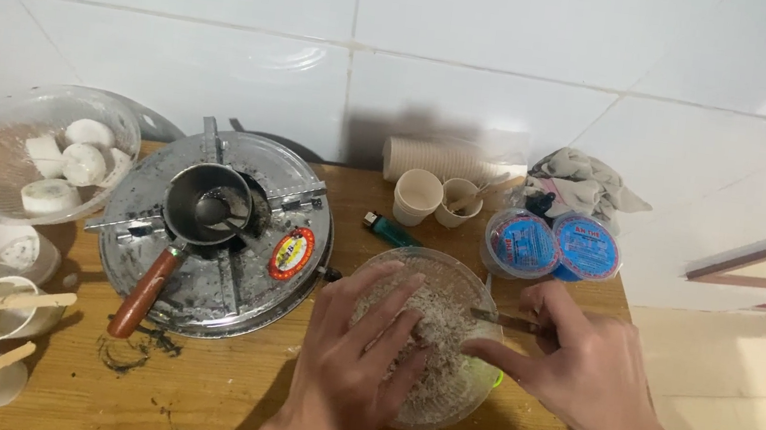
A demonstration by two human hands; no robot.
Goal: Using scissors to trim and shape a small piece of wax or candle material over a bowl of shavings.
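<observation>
Left hand (362, 357) open, fingers spread in clear plastic bowl of whitish shredded filling (431, 341); right hand (577, 367) grips bowl rim (right of round metal steamer (217, 235)).

Two bare hands show, each with its wrist and a short stretch of forearm — no gloves, no sleeves reaching into view. The left hand (355, 356) carries no ring, watch or band that can be seen. The right hand (577, 367) is likewise unadorned — its knuckles and tendons stand out plainly across the back, and its nails look short and unpainted.
</observation>
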